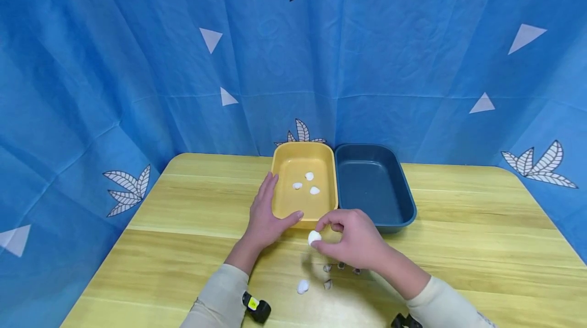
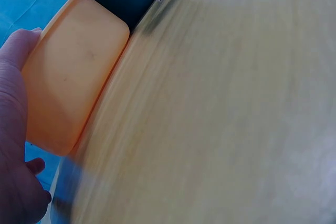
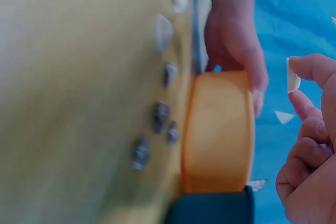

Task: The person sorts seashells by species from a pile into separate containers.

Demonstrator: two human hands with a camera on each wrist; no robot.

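Observation:
My right hand (image 1: 355,236) pinches a white seashell (image 1: 314,238) between thumb and index finger, just in front of the yellow tray (image 1: 278,206). In the right wrist view the pinched shell (image 3: 292,76) is seen edge-on, above the level of the tray rim. My left hand (image 1: 267,214) rests against the near left corner of that tray, its fingers extended along the left side and its thumb on the front rim. Inside the tray lie three white shells (image 1: 314,190). Another white shell (image 1: 302,287) lies on the table, near several small dark shells (image 1: 327,284).
A dark blue tray (image 1: 408,200) stands against the right side of the yellow one. Both sit near the back of the wooden table (image 1: 192,206), before a blue curtain (image 1: 284,53). Black wrist cameras (image 1: 257,308) are strapped under the sleeves.

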